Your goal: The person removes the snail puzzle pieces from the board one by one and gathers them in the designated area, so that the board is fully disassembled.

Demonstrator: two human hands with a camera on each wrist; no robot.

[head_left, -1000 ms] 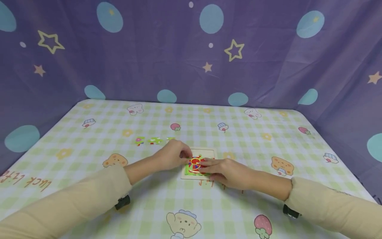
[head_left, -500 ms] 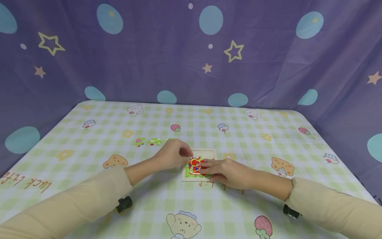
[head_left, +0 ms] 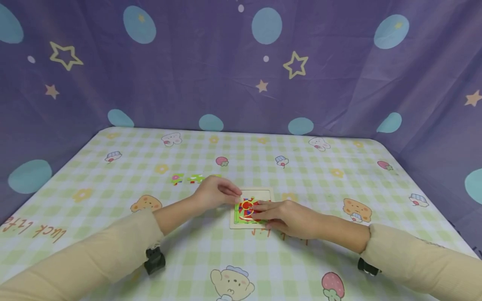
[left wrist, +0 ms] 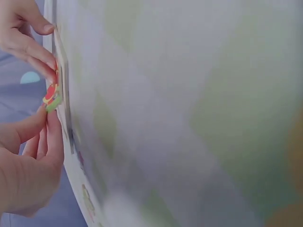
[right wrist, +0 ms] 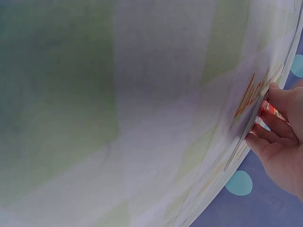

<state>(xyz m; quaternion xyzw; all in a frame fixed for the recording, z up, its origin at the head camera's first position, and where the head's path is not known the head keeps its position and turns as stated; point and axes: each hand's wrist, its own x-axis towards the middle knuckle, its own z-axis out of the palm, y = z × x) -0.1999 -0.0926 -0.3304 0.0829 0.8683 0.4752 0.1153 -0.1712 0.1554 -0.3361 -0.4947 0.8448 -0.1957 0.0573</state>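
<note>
In the head view, a flat wooden puzzle board (head_left: 260, 194) lies on the table, partly filled with bright red, yellow, blue and green jigsaw pieces (head_left: 247, 207). My left hand (head_left: 213, 193) is at the board's left side; the left wrist view shows its thumb and forefinger pinching a green-edged puzzle piece (left wrist: 54, 104) close over the board. From the right, my right hand (head_left: 291, 217) rests straight fingers on the picture, covering its right part. The right wrist view has the right thumb (right wrist: 274, 89) at the board's edge.
Loose green puzzle pieces (head_left: 195, 179) lie in a row beyond my left hand, the rightmost partly hidden by it. A checked cloth (head_left: 180, 267) with printed cartoon figures covers the table. A purple curtain (head_left: 226, 75) hangs behind its far edge.
My left hand has shifted slightly left, and the gap between its thumb and forefinger looks narrower. More of the picture's upper left shows. My right hand stays in place.
</note>
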